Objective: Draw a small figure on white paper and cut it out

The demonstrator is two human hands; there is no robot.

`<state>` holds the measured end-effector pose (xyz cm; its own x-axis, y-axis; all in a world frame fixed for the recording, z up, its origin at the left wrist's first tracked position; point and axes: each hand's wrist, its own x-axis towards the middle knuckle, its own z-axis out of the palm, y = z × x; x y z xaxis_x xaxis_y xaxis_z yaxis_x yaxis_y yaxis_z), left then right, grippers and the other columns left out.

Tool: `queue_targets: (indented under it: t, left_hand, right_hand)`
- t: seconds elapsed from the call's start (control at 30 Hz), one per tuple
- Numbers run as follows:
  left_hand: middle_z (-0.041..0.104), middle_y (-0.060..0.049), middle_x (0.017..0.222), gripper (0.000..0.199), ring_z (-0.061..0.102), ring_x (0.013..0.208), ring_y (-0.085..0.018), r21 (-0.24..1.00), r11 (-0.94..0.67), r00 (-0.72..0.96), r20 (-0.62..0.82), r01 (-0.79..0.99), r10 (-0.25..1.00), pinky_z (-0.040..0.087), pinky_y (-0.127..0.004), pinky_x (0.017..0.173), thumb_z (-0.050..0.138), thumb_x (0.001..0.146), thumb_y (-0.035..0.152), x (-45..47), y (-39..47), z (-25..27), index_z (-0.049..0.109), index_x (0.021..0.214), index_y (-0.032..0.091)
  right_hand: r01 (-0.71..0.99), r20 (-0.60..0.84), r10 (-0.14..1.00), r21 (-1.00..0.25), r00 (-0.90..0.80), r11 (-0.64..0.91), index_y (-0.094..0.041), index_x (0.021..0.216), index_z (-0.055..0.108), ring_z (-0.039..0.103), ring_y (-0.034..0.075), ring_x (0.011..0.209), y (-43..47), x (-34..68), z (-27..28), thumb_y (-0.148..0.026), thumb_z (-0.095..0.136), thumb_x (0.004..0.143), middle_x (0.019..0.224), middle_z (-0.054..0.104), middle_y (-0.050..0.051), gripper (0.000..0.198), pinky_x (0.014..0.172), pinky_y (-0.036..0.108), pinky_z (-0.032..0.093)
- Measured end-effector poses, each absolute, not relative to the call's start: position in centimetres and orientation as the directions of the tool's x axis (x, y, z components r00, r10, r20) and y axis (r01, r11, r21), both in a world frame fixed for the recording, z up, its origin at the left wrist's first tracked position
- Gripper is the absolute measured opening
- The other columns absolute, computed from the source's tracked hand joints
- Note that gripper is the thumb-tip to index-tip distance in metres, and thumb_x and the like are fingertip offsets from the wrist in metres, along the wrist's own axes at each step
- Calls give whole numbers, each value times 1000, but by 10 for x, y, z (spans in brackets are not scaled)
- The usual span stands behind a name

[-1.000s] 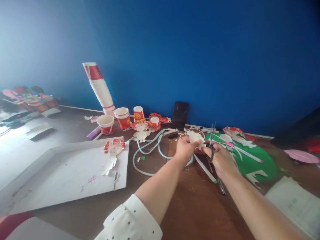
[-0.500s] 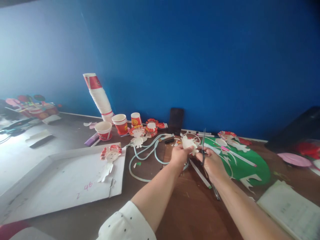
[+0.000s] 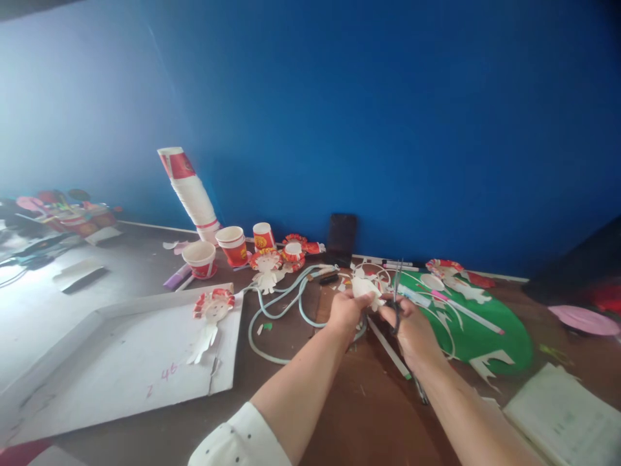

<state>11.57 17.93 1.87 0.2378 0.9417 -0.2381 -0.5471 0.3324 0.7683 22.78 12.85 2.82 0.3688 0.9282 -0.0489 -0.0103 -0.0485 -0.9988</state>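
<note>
Pinched in my left hand (image 3: pixel 347 309) is a small white paper cutout (image 3: pixel 365 289) with a jagged lower edge. My right hand (image 3: pixel 406 320) is closed round the dark handles of a pair of scissors (image 3: pixel 396 294), whose blades point up and away. The fingertips of both hands nearly meet at the cutout's lower right edge; whether the right fingers also touch it, I cannot tell. Under my right hand lies a white marker with a green tip (image 3: pixel 391 349). A green round sheet (image 3: pixel 507 323) spreads to the right, with paper scraps (image 3: pixel 491 362) and a pink-capped marker (image 3: pixel 468 310) on it.
A shallow white box (image 3: pixel 130 349) at left holds a paper-cup figure (image 3: pixel 213 314). Paper cups (image 3: pixel 200 257) and a leaning cup stack (image 3: pixel 191 194) stand behind. A pale blue cable (image 3: pixel 264 353) loops mid-table. A dark phone (image 3: pixel 342 236) leans on the blue wall. An open notebook (image 3: pixel 565 411) lies front right.
The view has shifted slightly. The scissors have tilted a little in my right hand, their handles now showing more. My left hand still grips the paper cutout.
</note>
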Motion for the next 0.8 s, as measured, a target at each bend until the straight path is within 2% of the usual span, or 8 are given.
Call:
queue_targets:
  t: [0.13, 0.23, 0.47, 0.6, 0.8]
  left_hand:
    - [64, -4, 67, 41, 50, 53, -8, 806, 291, 112, -274, -515, 955, 36, -21, 51, 87, 50, 36, 99, 190, 23, 70, 77, 10]
    - [62, -3, 67, 42, 47, 53, -6, 836, 269, 109, -248, -478, 963, 31, -20, 49, 86, 52, 41, 88, 194, 25, 69, 77, 11]
    - [61, -1, 65, 44, 48, 53, -6, 846, 322, 265, -224, -424, 938, 33, -21, 51, 85, 55, 44, 95, 185, 23, 68, 80, 11]
    - [63, -3, 71, 47, 53, 58, -9, 854, 308, 308, -186, -419, 933, 38, -23, 55, 86, 53, 44, 98, 184, 20, 67, 81, 11]
    - [68, -7, 81, 48, 61, 69, -15, 882, 295, 448, -111, -367, 887, 47, -29, 70, 87, 54, 40, 96, 183, 19, 68, 88, 11]
  right_hand:
    - [-33, -48, 922, -999, 385, -39, -25, 92, 67, 60, 17, 64, 128, 230, 25, -28, 77, 66, 67, 68, -4, 28, 59, 27, 41]
    - [-63, -60, 918, -997, 391, -39, -25, 94, 67, 59, 16, 65, 127, 229, 25, -31, 80, 66, 69, 68, -5, 32, 61, 26, 42]
    - [-193, -87, 950, -981, 300, -29, -25, 102, 64, 67, 19, 80, 123, 222, 31, -30, 83, 65, 83, 74, -2, 43, 72, 27, 48]
    - [-185, -98, 957, -982, 273, -48, -26, 105, 64, 68, 21, 79, 122, 222, 34, -31, 83, 64, 85, 75, -1, 45, 72, 29, 50]
    - [-174, -99, 939, -984, 329, -43, -26, 103, 64, 68, 21, 75, 123, 227, 30, -32, 83, 65, 83, 75, -1, 44, 70, 30, 50]
